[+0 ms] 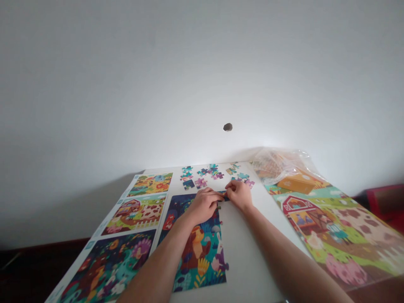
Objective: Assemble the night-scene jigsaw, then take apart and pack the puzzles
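My left hand point(203, 205) rests with fingers curled on the top right corner of a partly built dark forest puzzle point(197, 246) on a white table point(246, 256). My right hand point(239, 195) is just to the right of it, fingers closed on a small dark puzzle piece point(223, 194) held against that corner. The fingertips of both hands nearly touch. Several loose puzzle pieces point(206, 174) in blue, pink and teal lie scattered just beyond the hands near the table's far edge.
A reference sheet point(126, 235) with three printed pictures lies along the left side. A finished farm puzzle point(334, 235) covers the right side, with an orange box point(296, 183) and a clear plastic bag point(277, 162) behind it. A grey wall stands close behind the table.
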`<state>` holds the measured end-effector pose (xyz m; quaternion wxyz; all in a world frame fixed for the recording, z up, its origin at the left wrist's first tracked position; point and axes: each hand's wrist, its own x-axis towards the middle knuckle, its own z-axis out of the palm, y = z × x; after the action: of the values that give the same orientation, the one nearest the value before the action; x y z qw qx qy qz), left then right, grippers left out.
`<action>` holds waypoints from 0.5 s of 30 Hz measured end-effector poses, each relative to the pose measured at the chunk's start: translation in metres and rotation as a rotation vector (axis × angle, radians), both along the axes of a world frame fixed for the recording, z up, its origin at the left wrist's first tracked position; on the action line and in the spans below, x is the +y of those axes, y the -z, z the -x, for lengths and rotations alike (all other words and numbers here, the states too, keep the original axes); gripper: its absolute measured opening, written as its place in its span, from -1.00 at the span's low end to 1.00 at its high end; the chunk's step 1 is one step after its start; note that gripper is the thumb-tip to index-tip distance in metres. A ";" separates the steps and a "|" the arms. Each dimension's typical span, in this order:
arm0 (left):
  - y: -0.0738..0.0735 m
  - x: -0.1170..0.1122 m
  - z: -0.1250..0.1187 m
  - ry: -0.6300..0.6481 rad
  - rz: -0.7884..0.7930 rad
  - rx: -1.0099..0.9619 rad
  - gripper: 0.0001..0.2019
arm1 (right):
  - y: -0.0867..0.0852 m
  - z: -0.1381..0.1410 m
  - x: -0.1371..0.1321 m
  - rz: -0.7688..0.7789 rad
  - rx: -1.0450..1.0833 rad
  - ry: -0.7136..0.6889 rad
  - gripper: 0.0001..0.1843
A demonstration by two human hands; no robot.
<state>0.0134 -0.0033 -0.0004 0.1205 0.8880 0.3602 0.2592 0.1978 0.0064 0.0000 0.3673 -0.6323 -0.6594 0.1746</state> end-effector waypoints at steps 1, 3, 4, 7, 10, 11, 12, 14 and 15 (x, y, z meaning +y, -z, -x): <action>0.000 0.001 0.001 0.005 0.004 -0.018 -0.60 | 0.000 0.001 0.000 0.000 -0.004 0.008 -0.75; 0.000 0.004 0.003 -0.007 0.002 -0.039 -0.61 | -0.001 0.002 0.000 0.008 -0.008 0.018 -0.75; 0.000 0.005 0.004 -0.044 -0.013 -0.040 -0.61 | -0.001 0.002 0.000 0.007 -0.009 0.023 -0.76; -0.001 0.009 0.008 -0.336 -0.097 -0.020 -0.64 | -0.001 0.003 0.000 -0.026 -0.011 0.031 -0.76; -0.001 0.011 0.014 -0.661 -0.111 0.039 -0.66 | -0.002 0.004 -0.002 -0.065 0.006 0.048 -0.77; 0.000 0.011 0.016 -0.723 -0.087 0.072 -0.67 | -0.002 0.005 -0.002 -0.074 0.012 0.061 -0.77; 0.001 0.012 0.017 -0.764 -0.058 0.109 -0.68 | -0.002 0.005 -0.003 -0.082 0.016 0.078 -0.78; 0.003 0.013 0.019 -0.803 -0.014 0.171 -0.70 | -0.003 0.006 -0.003 -0.100 0.018 0.102 -0.79; 0.004 0.014 0.019 -0.812 -0.004 0.189 -0.71 | -0.003 0.006 -0.003 -0.110 0.019 0.107 -0.79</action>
<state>-0.0061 0.0104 -0.0047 -0.0269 0.6941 0.6899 0.2039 0.1920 0.0036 0.0035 0.4165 -0.6439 -0.6297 0.1241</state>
